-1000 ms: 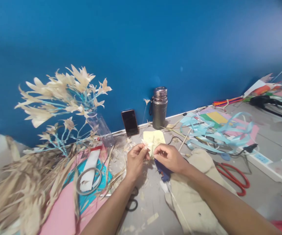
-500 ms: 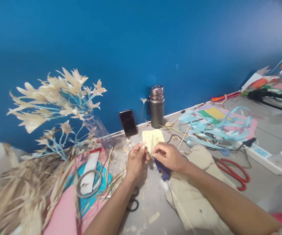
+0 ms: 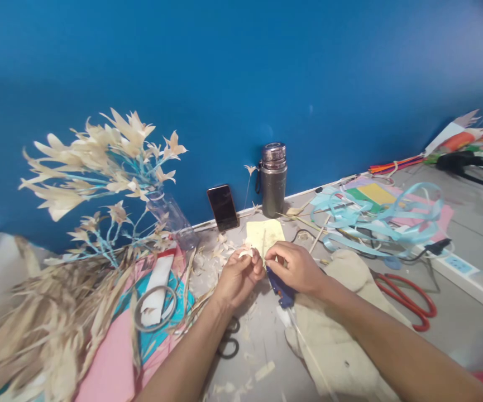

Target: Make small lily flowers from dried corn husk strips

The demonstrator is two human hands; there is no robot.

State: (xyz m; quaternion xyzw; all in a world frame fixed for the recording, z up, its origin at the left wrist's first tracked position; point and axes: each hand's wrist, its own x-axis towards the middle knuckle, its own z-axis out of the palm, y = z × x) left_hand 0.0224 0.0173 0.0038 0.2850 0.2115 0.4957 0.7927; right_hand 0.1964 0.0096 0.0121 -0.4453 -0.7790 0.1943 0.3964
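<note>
"Grip first: what do the hands have?"

"The left hand (image 3: 237, 280) is closed in a pinch, thumb against fingers, on a small pale piece (image 3: 245, 253). The right hand (image 3: 295, 269), just beside it, has its fingers curled toward the thumb; whether anything sits between them, I can't tell."

"And close by, with the hands as the clock's centre and the blue wall (image 3: 241, 67) at twelve?"

"Blue tool (image 3: 282, 293) at five, partly under the right hand. Yellow paper (image 3: 256, 230) at twelve. Beige cloth (image 3: 335, 340) below the right forearm, between four and five."

"Farther out?"

"Metal flask (image 3: 273, 190) upright at twelve, past the paper; phone (image 3: 223, 207) tilted at eleven. Light-blue ribbon (image 3: 342, 202) at two, red-handled scissors (image 3: 433, 308) between three and four."

"Other side?"

"Roll of tape (image 3: 138, 312) at eight, dried leaves (image 3: 27, 329) beyond it. Pale flowers (image 3: 96, 139) at ten, above a tilted clear bottle (image 3: 176, 223)."
</note>
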